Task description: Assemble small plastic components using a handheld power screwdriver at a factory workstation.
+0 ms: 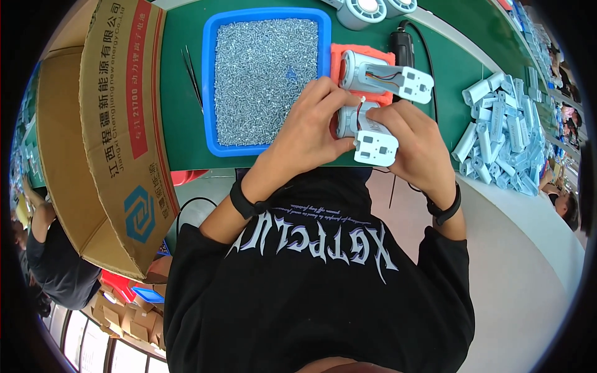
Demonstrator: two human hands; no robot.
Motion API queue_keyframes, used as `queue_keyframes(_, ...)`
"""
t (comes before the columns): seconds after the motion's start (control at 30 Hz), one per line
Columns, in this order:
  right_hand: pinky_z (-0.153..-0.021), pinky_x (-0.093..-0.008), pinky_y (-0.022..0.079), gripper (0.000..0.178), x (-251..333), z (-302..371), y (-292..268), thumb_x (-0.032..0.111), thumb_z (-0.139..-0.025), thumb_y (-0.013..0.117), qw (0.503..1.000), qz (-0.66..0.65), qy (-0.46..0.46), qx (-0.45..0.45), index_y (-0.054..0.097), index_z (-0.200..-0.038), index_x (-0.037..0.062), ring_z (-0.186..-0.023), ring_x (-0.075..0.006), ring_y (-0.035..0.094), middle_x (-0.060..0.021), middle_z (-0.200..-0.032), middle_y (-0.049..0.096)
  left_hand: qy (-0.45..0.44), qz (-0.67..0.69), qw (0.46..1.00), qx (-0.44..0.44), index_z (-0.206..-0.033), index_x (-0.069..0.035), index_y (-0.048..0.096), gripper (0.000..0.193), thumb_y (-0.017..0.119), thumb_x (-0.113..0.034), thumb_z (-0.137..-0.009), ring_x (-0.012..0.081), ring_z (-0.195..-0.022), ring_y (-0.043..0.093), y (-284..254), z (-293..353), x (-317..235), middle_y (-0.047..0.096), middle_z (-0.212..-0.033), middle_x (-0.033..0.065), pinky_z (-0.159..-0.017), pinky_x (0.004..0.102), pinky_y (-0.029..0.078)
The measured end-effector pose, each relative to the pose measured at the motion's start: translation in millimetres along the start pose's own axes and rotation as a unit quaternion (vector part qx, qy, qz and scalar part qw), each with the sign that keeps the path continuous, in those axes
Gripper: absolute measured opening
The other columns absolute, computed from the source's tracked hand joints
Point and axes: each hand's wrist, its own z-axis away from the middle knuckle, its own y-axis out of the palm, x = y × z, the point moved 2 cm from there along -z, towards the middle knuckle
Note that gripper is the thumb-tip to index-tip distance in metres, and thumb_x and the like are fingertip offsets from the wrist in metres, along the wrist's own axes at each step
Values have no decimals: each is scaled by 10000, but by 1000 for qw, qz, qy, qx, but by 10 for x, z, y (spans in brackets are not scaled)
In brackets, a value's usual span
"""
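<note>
A green desk [180, 140] has a blue tray [209, 81] on it, full of little silver screws [258, 74]. Right of the tray, by the desk's near edge, the left hand [311, 127] and right hand [415, 140] both hold one pale part [376, 148]. Thin tweezers [193, 81] lie left of the tray.

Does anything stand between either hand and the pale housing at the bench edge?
Nothing visible does: the left hand and the right hand are both directly on the pale housing. A similar unit in the orange holder sits just beyond it, not between.
</note>
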Motion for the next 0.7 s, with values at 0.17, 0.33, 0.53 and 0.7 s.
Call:
queue_keyframes(0.17,-706,-374,499,412,-94,-21,42,124,-665,789,999,-38,13,1,601,-1024,50,-830,-325,619,-123,-918,630,-8,-11,1000,7,-1058,-41,588,576,840,-76,-541,323,-970,514,-24,10,-44,518,-988,106,-825,402,448)
queue_keyframes(0.33,-735,-352,507,368,-164,181,191,106,-677,792,976,-173,60,-115,622,-997,42,-862,-296,641,-109,-952,654,27,0,999,-20,-1089,-31,603,563,842,-62,-581,286,-974,534,49,11,-61,524,-975,100,-846,356,456)
queue_keyframes(0.53,-679,-348,509,346,-390,206,-107,119,-726,761,973,-196,126,-9,610,-1025,34,-799,-265,642,-112,-937,639,-21,56,998,28,-1097,-59,616,525,842,-83,-623,275,-905,565,-159,35,-143,539,-921,91,-829,356,473)
queue_keyframes(0.7,-658,-369,511,442,-729,193,-263,169,-738,757,953,-32,299,-46,553,-1101,22,-751,-288,654,-157,-891,661,-125,-85,988,20,-1037,-89,647,403,811,-117,-670,249,-679,575,-634,130,31,535,-743,73,-665,372,484)
